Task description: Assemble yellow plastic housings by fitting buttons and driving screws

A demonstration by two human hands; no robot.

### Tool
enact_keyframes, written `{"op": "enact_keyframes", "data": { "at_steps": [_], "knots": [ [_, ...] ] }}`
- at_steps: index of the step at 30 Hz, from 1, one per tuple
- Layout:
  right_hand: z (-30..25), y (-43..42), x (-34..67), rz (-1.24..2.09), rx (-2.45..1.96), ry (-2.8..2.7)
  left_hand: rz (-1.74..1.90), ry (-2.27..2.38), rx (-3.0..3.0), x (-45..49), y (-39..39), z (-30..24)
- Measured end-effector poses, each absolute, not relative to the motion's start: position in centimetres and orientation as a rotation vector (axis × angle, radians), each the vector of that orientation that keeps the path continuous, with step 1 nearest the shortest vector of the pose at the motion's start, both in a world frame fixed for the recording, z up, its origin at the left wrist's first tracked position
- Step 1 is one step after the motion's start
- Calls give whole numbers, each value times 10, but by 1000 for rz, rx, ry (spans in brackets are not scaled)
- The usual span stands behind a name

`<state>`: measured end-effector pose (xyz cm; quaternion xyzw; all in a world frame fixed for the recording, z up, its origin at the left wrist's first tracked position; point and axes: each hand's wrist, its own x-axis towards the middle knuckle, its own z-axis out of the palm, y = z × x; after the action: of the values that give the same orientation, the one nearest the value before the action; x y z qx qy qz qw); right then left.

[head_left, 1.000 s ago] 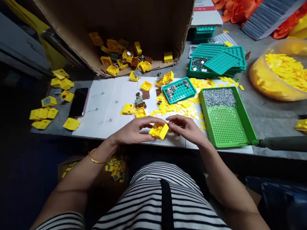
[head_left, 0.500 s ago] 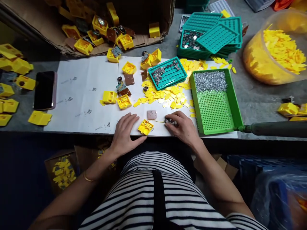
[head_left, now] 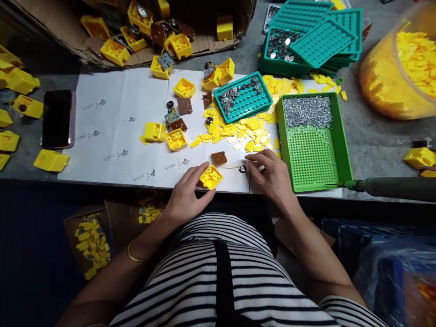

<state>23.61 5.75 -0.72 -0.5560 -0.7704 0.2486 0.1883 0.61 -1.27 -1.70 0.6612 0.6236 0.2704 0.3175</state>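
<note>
Near the table's front edge, my left hand [head_left: 190, 193] has its fingers on the left side of a small open yellow plastic casing [head_left: 211, 177] and its thumb at the near side. Thin wires run from the casing to a brown circuit board [head_left: 219, 158] just behind it and to a small round metal-rimmed part [head_left: 242, 169] on the right. My right hand [head_left: 272, 175] is beside that round part, fingers apart, nothing between them. Behind the hands lie loose flat yellow pieces [head_left: 250, 134] and a teal tray [head_left: 265, 94] partly filled with round metal parts.
A green basket [head_left: 342, 159] with small metal pieces stands right, a dark tool [head_left: 391, 187] reaching over its front corner. Stacked teal trays [head_left: 320, 47] and a clear tub [head_left: 381, 86] are behind. A phone [head_left: 58, 119] lies left; a cardboard box [head_left: 204, 51] holds yellow casings.
My right hand has let go of the round part and moved slightly right. My left hand has moved onto the yellow casing. The board now shows its brown side. The view has shifted slightly.
</note>
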Motion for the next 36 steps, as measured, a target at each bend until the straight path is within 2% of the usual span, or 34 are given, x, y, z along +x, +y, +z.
{"op": "enact_keyframes", "data": {
  "at_steps": [4, 17, 22, 28, 31, 36],
  "knots": [
    [-10, 53, 241, 812, -1431, -2229, 625, 1541, 1343, 12, -10, -11],
    [-6, 50, 238, 661, -1589, -2421, 745, 1091, 342, 18, 1, 7],
    [-12, 51, 241, 758, -1549, -2261, 776, 1009, 203, 27, -3, 3],
    [-1, 46, 231, 1280, -1359, -1708, 823, 1091, 265, 37, -4, 0],
    [7, 35, 220, 1261, -1250, -1840, 864, 1055, 257, 40, -2, 1],
    [11, 25, 212, 1051, -1275, -2134, 929, 984, 236, 43, -3, -2]
  ]
}}
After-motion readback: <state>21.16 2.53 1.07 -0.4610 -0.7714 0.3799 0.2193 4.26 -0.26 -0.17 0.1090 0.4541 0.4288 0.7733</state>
